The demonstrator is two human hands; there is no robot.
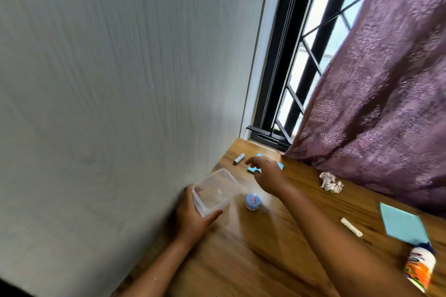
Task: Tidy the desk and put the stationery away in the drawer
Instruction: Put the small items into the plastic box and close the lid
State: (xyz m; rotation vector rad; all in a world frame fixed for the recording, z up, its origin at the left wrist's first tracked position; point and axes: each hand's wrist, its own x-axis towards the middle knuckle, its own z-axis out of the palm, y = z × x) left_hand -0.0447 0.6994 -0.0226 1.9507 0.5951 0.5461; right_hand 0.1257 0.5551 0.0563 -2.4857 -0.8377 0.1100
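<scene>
My left hand (193, 214) grips the near end of a clear plastic box (216, 190) that sits on the wooden desk (253, 248) against the wall. My right hand (264, 171) hovers over a blue sticky-note pad (252, 169) at the far end, fingers loosely spread and holding nothing. A small grey marker or glue stick (239, 158) lies just left of those fingers. A round blue-capped item (253, 201) stands between my two hands. The drawer is out of sight.
A crumpled paper ball (330, 182) lies near the purple curtain (374, 103). At the right are a teal paper pad (403, 223), a small white stick (351, 226) and an orange-and-white bottle (420, 267) on its side. A grey wall (120, 79) borders the desk's left edge.
</scene>
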